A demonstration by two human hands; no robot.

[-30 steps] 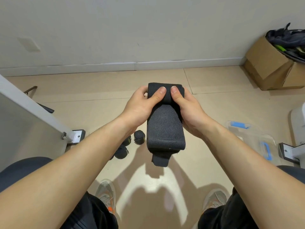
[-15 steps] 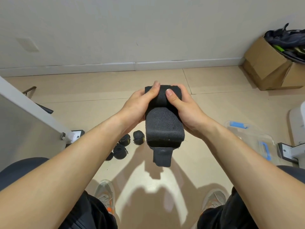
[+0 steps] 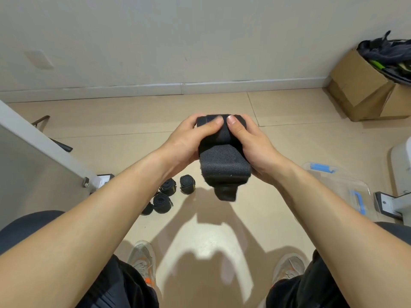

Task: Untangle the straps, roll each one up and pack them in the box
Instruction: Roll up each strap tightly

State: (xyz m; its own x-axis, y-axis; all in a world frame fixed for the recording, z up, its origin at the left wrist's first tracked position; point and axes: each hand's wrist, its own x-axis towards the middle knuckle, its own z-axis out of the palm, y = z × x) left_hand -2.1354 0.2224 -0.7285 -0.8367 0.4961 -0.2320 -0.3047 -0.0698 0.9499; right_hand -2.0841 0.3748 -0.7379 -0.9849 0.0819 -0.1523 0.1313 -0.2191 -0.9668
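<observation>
Rolling up one strap [image 3: 224, 161]
Left hand [image 3: 189, 141] and right hand [image 3: 251, 143] each pinch it in their grip; next, probably wind in its 6 o'clock end.

4 rolled straps [image 3: 187, 184], 1 held strap [image 3: 225, 162], 1 clear box [image 3: 347, 185]

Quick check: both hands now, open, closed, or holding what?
Left hand: closed on the black strap, thumb on top.
Right hand: closed on the same strap, thumb on top.
</observation>
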